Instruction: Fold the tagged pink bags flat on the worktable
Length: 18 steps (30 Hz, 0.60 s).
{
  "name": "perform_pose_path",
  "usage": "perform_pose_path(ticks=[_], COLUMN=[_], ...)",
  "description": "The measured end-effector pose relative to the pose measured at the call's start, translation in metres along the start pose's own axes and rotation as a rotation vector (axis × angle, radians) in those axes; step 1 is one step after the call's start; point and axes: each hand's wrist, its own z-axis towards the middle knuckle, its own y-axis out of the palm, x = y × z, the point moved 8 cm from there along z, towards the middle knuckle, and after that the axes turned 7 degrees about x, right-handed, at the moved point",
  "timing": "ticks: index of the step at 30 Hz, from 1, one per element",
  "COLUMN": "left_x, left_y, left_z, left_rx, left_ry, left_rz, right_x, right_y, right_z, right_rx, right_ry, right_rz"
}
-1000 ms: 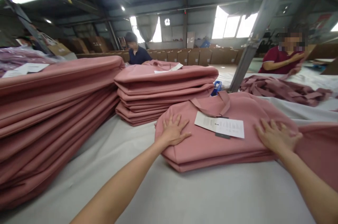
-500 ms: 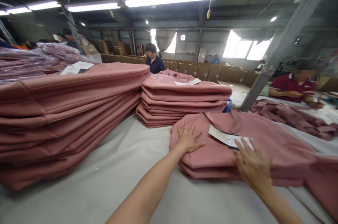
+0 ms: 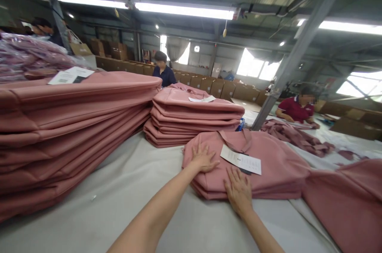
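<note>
The left hand (image 3: 204, 160) and the right hand (image 3: 238, 190) rest spread on the pink bag (image 3: 280, 161) (grasping nothing), a white tag (image 3: 243, 160) on top, a stack (image 3: 193, 119) behind its left end.

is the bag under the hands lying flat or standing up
Flat: the pink bag lies broad side up, left hand and right hand on it.

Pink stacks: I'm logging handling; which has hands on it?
The low front stack: left hand and right hand rest on it, not left stack or middle stack.
</note>
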Motion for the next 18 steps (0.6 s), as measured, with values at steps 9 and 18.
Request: perform_pose_path(ticks=[9,18], left_x=[0.027,0.03], left_y=[0.057,0.042], left_z=[-0.094,-0.093], left_rx=[0.23,0.129], left_ry=[0.162,0.096], left_rz=[0.109,0.125], right_x=[0.001,-0.016], right_y=[0.009,-0.003], right_z=[-0.007,-0.007], right_rx=[0.035,-0.127], right_ry=[-0.044,0.102], right_rz=[-0.034,-0.043])
